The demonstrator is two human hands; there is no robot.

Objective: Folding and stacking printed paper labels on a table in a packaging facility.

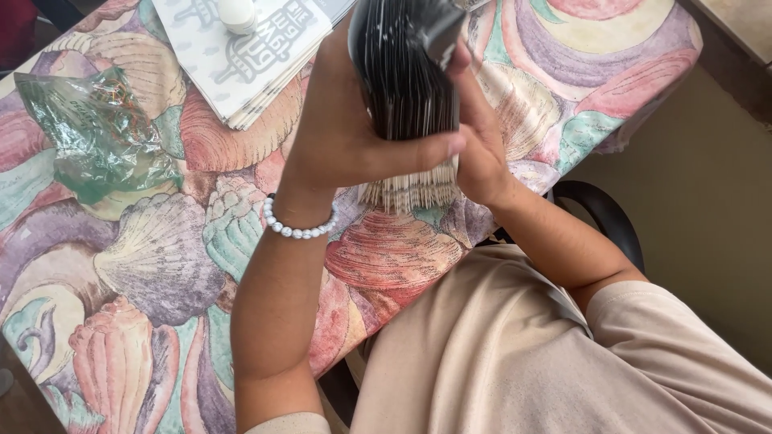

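The top of the bundle of sticks is running out of the frame, so its full length is not showing, and a dark wrapper is covering its upper part, leaving only the pale lower ends sticking out below the hands. What the sticks are made of is hard to tell. The left hand is wrapping around the bundle from the near side, its thumb lying across the front, wrist bent upward and wearing a bead bracelet. The right hand is closing on the bundle from the other side; its fingers are mostly hidden behind the sticks, with only the palm edge and thumb showing. Both hands are holding the bundle upright above the shell-patterned tablecloth. Beyond the left hand a stack of printed paper sheets is lying, partly cut off at the top, and farther out to that hand's side a crumpled clear plastic bag is resting on the cloth, its contents unclear.
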